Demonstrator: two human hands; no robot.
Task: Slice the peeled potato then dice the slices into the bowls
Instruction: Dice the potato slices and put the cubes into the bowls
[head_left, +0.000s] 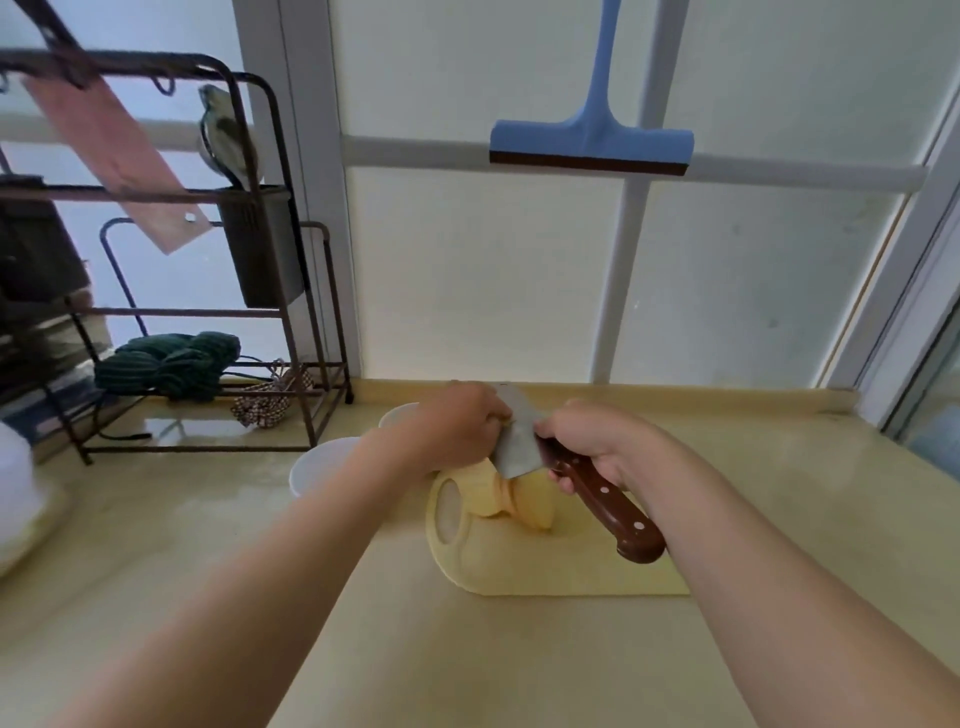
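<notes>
Both hands meet over the cutting board in the head view. The right hand is wrapped around the brown riveted handle of the knife. The blade is tilted, its tip up and away and its heel just above the potato. With the edge off the board like that, I judge this to be a pause between cuts rather than a cut.

The left hand is curled, its fingertips against the flat of the blade where a pale yellow scrap shows. I cannot tell whether it is pinching a stuck piece or only touching the steel. The potato lies on the left end of the board beside the handle hole, already split into at least two pale pieces that lean together under the hands.

Two white bowls stand just beyond the board on the left, partly hidden by the left forearm. That puts them close enough to take diced pieces without a reach, and I cannot see whether anything is in them.

The board rests on a pale yellow counter, glossy and wet-looking near the rack. This dark metal rack holds a dark holder, a hanging pink board and a green cloth. Behind is a frosted window with a blue squeegee hanging against it.
</notes>
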